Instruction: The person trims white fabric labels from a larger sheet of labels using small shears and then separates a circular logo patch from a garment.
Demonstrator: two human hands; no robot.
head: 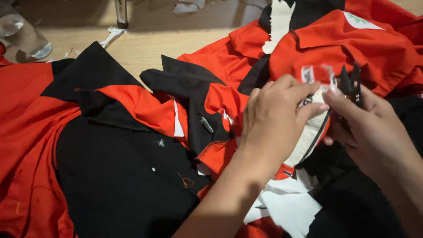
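My left hand [275, 117] pinches a small white label [308, 74] sewn to a red and black garment [343, 48], with thumb and fingers closed on the cloth. My right hand [372, 128] holds small black thread snips [350, 81] whose points stand up right beside the label. White lining fabric [310, 134] shows under both hands. The snips' handle is hidden in my palm.
More red and black garments [110, 145] lie piled across the wooden table [150, 39]. White backing scraps [286, 207] lie near the front, further scraps [112, 35] at the back. A clear plastic object [22, 35] sits far left, a metal post [121, 13] behind.
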